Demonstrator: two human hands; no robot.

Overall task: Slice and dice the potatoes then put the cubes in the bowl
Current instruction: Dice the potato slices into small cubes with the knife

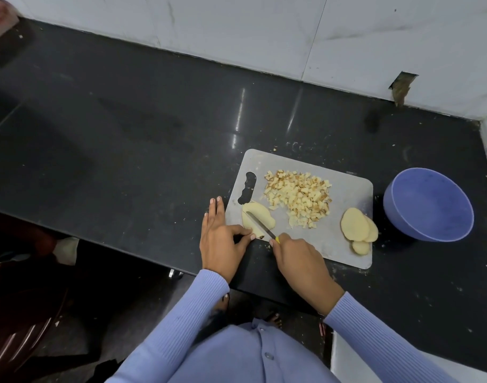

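A grey cutting board (pixel 344 194) lies on the black counter. Pale potato slices (pixel 260 215) sit at its near left corner. My right hand (pixel 297 258) grips a knife with a yellow handle, and the knife's blade (pixel 260 224) lies across those slices. My left hand (pixel 221 239) rests at the board's left edge, thumb and a finger pressing the slices' near end, other fingers straight on the counter. A heap of potato cubes (pixel 299 197) covers the board's middle. Three uncut slices (pixel 358 229) are stacked at the board's right edge. The blue bowl (pixel 427 205) stands to the right, holding nothing.
The black counter (pixel 126 134) stretches far to the left and back, bounded by a white tiled wall (pixel 264 29). Potato crumbs dot the counter around the board. The counter's front edge runs just below my hands. A dark chair (pixel 24 313) stands at lower left.
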